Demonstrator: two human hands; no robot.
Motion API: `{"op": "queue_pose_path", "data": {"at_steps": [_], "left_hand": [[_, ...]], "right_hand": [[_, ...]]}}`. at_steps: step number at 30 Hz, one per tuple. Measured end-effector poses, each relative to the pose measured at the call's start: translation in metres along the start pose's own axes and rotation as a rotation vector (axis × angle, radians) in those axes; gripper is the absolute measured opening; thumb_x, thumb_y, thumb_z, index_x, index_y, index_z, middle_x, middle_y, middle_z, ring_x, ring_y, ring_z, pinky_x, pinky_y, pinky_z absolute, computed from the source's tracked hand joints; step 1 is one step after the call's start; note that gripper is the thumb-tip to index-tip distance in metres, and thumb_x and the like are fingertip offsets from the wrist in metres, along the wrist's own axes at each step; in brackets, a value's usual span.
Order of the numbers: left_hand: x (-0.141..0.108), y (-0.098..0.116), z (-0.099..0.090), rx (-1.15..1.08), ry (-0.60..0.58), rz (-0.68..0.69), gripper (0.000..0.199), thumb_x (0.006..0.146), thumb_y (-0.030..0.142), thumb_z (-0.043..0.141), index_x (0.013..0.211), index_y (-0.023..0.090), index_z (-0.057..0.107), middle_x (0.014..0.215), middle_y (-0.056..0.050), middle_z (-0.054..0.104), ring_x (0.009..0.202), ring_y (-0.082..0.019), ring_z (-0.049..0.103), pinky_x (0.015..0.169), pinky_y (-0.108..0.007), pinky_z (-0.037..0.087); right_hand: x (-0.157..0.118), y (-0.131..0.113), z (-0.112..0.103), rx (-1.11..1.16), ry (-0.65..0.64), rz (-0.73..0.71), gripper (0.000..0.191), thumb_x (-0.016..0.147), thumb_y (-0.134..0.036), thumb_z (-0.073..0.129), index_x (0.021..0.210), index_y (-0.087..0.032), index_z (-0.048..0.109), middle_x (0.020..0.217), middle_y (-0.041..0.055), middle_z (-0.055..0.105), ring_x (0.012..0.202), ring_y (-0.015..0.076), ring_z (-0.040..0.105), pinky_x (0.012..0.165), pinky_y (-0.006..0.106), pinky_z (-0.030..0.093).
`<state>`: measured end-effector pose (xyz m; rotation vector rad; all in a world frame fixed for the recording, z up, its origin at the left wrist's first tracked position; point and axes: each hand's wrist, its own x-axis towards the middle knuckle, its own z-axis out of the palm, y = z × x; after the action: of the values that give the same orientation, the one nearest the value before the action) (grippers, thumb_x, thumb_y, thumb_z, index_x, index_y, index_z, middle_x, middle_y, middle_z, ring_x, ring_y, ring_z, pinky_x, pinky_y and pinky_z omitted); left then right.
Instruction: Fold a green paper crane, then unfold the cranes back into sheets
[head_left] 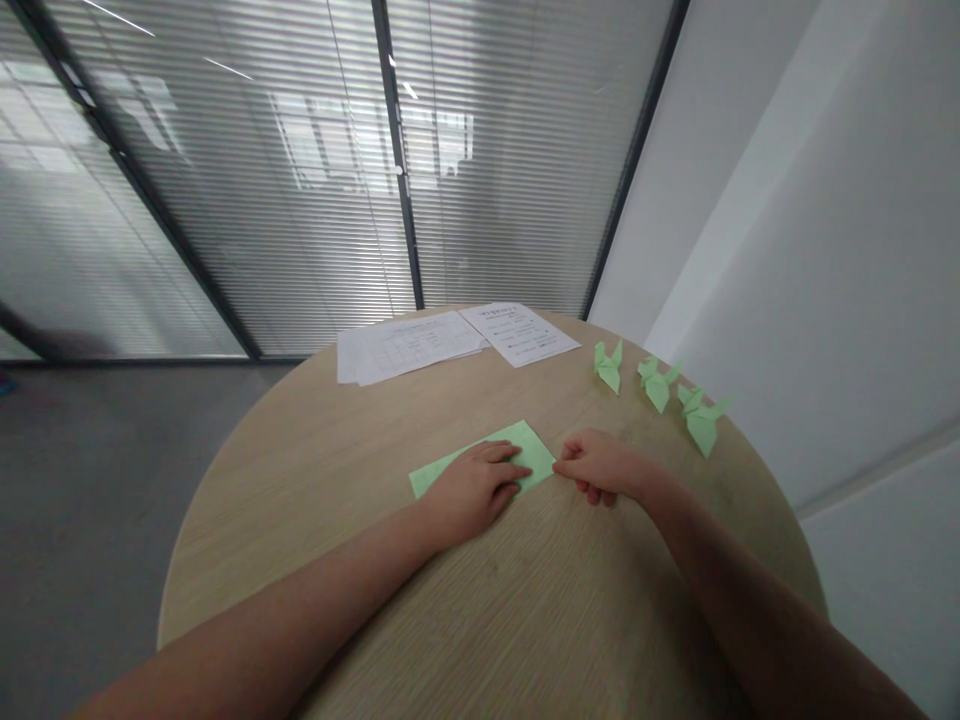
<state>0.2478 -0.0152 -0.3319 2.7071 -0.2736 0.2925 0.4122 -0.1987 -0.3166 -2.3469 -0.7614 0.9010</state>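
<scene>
A light green sheet of paper (528, 445), folded into a long rectangle, lies slanted on the round wooden table. My left hand (469, 488) rests flat across its middle with the fingers stretched out, covering part of the sheet. At the paper's right corner my right hand (601, 466) is closed, thumb and forefinger pinched together on the tip. The other fingers of that hand are curled underneath.
Three folded green paper birds (609, 368) stand in a row along the right edge of the table (300, 480). Printed white sheets (424, 347) lie at the far side. Beyond are glass panels with blinds (510, 200), and a white wall (847, 260) rises on the right.
</scene>
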Motion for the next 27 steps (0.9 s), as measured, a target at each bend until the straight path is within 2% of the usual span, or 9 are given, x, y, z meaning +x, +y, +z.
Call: {"op": "queue_pose_path", "data": {"at_steps": [7, 9, 11, 13, 15, 17, 20, 23, 27], "left_hand": [[-0.001, 0.0, -0.002, 0.0, 0.008, -0.027, 0.034, 0.095, 0.029, 0.063, 0.126, 0.023, 0.075, 0.142, -0.017, 0.063, 0.136, -0.034, 0.055, 0.115, -0.055, 0.043], [-0.001, 0.0, -0.001, -0.001, 0.015, -0.025, 0.033, 0.095, 0.029, 0.063, 0.125, 0.024, 0.075, 0.142, -0.017, 0.063, 0.135, -0.034, 0.056, 0.114, -0.055, 0.044], [-0.001, 0.0, -0.001, 0.014, 0.02, -0.017, 0.032, 0.095, 0.03, 0.064, 0.124, 0.024, 0.076, 0.14, -0.016, 0.064, 0.134, -0.034, 0.056, 0.113, -0.055, 0.044], [-0.001, 0.001, -0.001, 0.044, 0.017, -0.008, 0.032, 0.095, 0.03, 0.063, 0.124, 0.024, 0.076, 0.139, -0.016, 0.065, 0.133, -0.034, 0.057, 0.113, -0.055, 0.044], [-0.002, 0.003, -0.002, 0.081, 0.006, 0.0, 0.032, 0.096, 0.03, 0.061, 0.124, 0.024, 0.075, 0.138, -0.016, 0.065, 0.133, -0.034, 0.057, 0.114, -0.054, 0.043], [-0.003, 0.007, -0.003, 0.126, 0.009, -0.033, 0.036, 0.096, 0.031, 0.06, 0.129, 0.024, 0.072, 0.141, -0.016, 0.063, 0.135, -0.035, 0.054, 0.115, -0.055, 0.04], [-0.005, 0.013, -0.001, 0.189, 0.042, -0.189, 0.056, 0.094, 0.038, 0.063, 0.147, 0.02, 0.057, 0.154, -0.022, 0.05, 0.143, -0.04, 0.045, 0.118, -0.063, 0.032], [-0.006, 0.016, -0.002, 0.178, 0.055, -0.321, 0.072, 0.091, 0.047, 0.064, 0.154, 0.017, 0.046, 0.162, -0.025, 0.039, 0.148, -0.044, 0.038, 0.118, -0.064, 0.029], [-0.003, 0.01, -0.013, 0.002, 0.131, -0.416, 0.073, 0.092, 0.046, 0.062, 0.156, 0.017, 0.041, 0.157, -0.023, 0.048, 0.143, -0.04, 0.046, 0.118, -0.058, 0.033]], "right_hand": [[-0.004, -0.001, -0.005, -0.022, 0.117, -0.016, 0.015, 0.082, -0.028, 0.071, 0.073, -0.02, 0.062, 0.048, -0.0004, 0.061, 0.037, 0.012, 0.053, 0.039, 0.021, 0.037], [-0.005, 0.0, -0.008, -0.034, 0.202, -0.187, 0.006, 0.082, -0.027, 0.072, 0.082, -0.022, 0.069, 0.056, 0.0004, 0.066, 0.044, 0.0126, 0.055, 0.045, 0.022, 0.039], [-0.004, 0.0, -0.01, -0.068, 0.251, -0.391, 0.009, 0.082, -0.025, 0.073, 0.091, -0.024, 0.075, 0.068, 0.0015, 0.071, 0.057, 0.015, 0.061, 0.054, 0.024, 0.043], [-0.003, 0.001, -0.009, -0.123, 0.269, -0.475, 0.011, 0.083, -0.026, 0.073, 0.093, -0.025, 0.077, 0.076, 0.0029, 0.074, 0.068, 0.0181, 0.064, 0.061, 0.027, 0.044], [-0.002, 0.002, -0.007, -0.174, 0.301, -0.428, 0.011, 0.088, -0.032, 0.071, 0.087, -0.023, 0.077, 0.079, 0.0057, 0.075, 0.072, 0.0204, 0.065, 0.064, 0.03, 0.042], [0.0, 0.003, -0.004, -0.2, 0.324, -0.351, 0.022, 0.091, -0.039, 0.069, 0.079, -0.021, 0.075, 0.08, 0.0081, 0.075, 0.073, 0.0217, 0.064, 0.064, 0.031, 0.04], [0.001, 0.001, 0.002, -0.173, 0.297, -0.291, 0.026, 0.086, -0.043, 0.075, 0.074, -0.021, 0.072, 0.077, 0.0075, 0.073, 0.07, 0.0207, 0.063, 0.062, 0.031, 0.038], [0.002, -0.004, 0.008, -0.139, 0.319, -0.269, 0.019, 0.081, -0.037, 0.079, 0.076, -0.021, 0.07, 0.076, 0.0055, 0.072, 0.068, 0.0188, 0.061, 0.061, 0.029, 0.037], [0.004, -0.011, 0.012, 0.012, 0.298, -0.3, 0.01, 0.083, -0.026, 0.072, 0.078, -0.019, 0.067, 0.075, 0.0031, 0.07, 0.068, 0.0164, 0.062, 0.061, 0.027, 0.041]]}}
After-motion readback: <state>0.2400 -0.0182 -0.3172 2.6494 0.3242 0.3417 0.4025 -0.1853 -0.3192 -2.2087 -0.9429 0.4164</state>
